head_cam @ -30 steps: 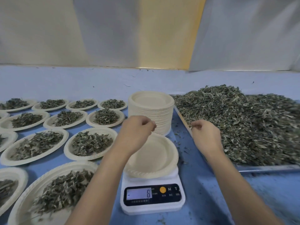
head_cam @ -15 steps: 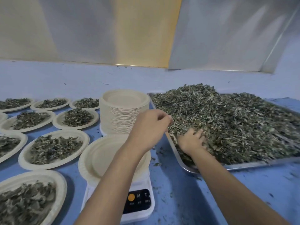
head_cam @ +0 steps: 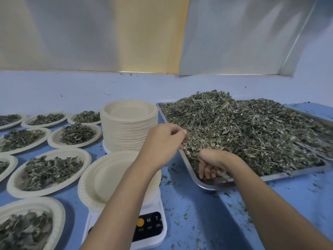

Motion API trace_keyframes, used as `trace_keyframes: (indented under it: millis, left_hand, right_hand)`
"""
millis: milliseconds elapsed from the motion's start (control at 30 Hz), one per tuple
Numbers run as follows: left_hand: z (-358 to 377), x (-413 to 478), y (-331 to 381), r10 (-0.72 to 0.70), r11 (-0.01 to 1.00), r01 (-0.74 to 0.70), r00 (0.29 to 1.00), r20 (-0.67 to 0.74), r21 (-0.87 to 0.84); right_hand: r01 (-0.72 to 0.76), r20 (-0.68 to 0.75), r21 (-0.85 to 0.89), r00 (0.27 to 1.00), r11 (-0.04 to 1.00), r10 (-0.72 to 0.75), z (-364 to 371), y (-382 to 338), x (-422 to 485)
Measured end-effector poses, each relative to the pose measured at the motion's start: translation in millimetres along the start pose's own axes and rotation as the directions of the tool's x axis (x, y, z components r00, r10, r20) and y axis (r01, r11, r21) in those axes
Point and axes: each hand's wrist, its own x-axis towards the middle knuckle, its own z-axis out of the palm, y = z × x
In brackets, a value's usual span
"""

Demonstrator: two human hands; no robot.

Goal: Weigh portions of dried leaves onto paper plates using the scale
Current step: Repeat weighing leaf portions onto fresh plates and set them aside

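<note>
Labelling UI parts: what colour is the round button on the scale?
The round button is orange; head view shows it best.

Bare left grip [head_cam: 163,139] and bare right grip [head_cam: 213,164] on slender, uncovered forearms [head_cam: 270,204]

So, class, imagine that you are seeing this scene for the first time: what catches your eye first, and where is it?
The big heap of leaves filling the tray on the right, with the right hand curled in its near corner. Next, an empty plate on the scale in front, a plate stack behind it, and filled plates spread left.
</note>
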Motion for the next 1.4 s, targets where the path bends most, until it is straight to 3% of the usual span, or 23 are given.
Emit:
trace_keyframes:
  millis: [67,167,267,400,500,533,600,667,767,867,933,1000,1033,1100,1200,1300,1400]
  left_hand:
    - [-2,3,1,0.002,1.000,-0.002,1.000,-0.010,-0.022]
    - [-5,7,1,0.010,1.000,-0.011,0.999,-0.033,-0.029]
    - [-8,9,0,0.018,1.000,-0.019,0.999,-0.041,-0.021]
    - [-12,7,-1,0.013,1.000,-0.014,0.999,-0.045,-0.018]
    - [-14,4,-2,0.010,0.999,-0.012,0.999,-0.051,-0.035]
    - [-15,3,-2,0.008,0.999,-0.011,0.999,-0.053,-0.045]
    - [-15,3,-2,0.003,0.999,-0.006,0.999,-0.053,-0.054]
    - [-16,2,-2,0.000,0.998,-0.004,0.998,-0.057,-0.061]
    - [-17,1,-1,0.000,0.997,-0.005,0.998,-0.061,-0.079]
    - [-20,1,-2,-0.004,0.996,-0.003,0.998,-0.068,-0.092]
    - [-22,2,-4,-0.009,0.995,0.002,0.997,-0.074,-0.096]
    - [-24,3,-5,-0.014,0.995,0.005,0.996,-0.088,-0.098]
    - [-25,4,-6,-0.017,0.995,0.007,0.995,-0.096,-0.103]
    - [-25,4,-7,-0.026,0.993,0.014,0.994,-0.104,-0.114]
    - [-23,3,-7,-0.014,0.997,0.006,0.995,-0.099,-0.079]
    - [-20,2,-5,-0.005,0.999,0.001,0.997,-0.081,-0.044]
    - [-18,2,-6,-0.011,0.999,0.009,0.998,-0.069,-0.031]
  right_hand:
    - [0.007,0.024,0.023,1.000,1.000,-0.007,1,-1,11]
    - [0.142,-0.203,0.197,0.974,0.970,-0.102,7,-15,35]
    - [0.304,-0.387,0.127,0.892,0.944,-0.235,13,-23,54]
    - [0.381,-0.607,0.054,0.747,0.923,-0.273,14,-18,50]
    - [0.202,-0.809,-0.179,0.527,0.963,-0.261,10,-13,41]
    - [0.109,-0.825,-0.207,0.514,0.972,-0.234,11,-11,42]
    - [-0.059,-0.784,-0.153,0.615,0.986,-0.085,16,-10,44]
    - [-0.079,-0.711,-0.011,0.701,0.997,0.048,23,-14,45]
    - [0.113,-0.636,0.044,0.770,0.993,-0.059,26,-20,50]
    - [0.309,-0.663,0.081,0.726,0.948,-0.180,24,-21,53]
    - [0.356,-0.728,-0.039,0.630,0.934,-0.271,22,-20,54]
    - [0.268,-0.737,-0.295,0.547,0.917,-0.397,21,-18,56]
    - [0.211,-0.705,-0.414,0.541,0.886,-0.458,22,-17,58]
    - [0.196,-0.567,-0.544,0.631,0.816,-0.529,26,-16,64]
    - [0.271,-0.370,-0.546,0.771,0.793,-0.518,27,-15,73]
    - [0.218,-0.309,-0.651,0.799,0.727,-0.517,22,-12,76]
    - [0.146,-0.342,-0.730,0.767,0.667,-0.542,25,-12,72]
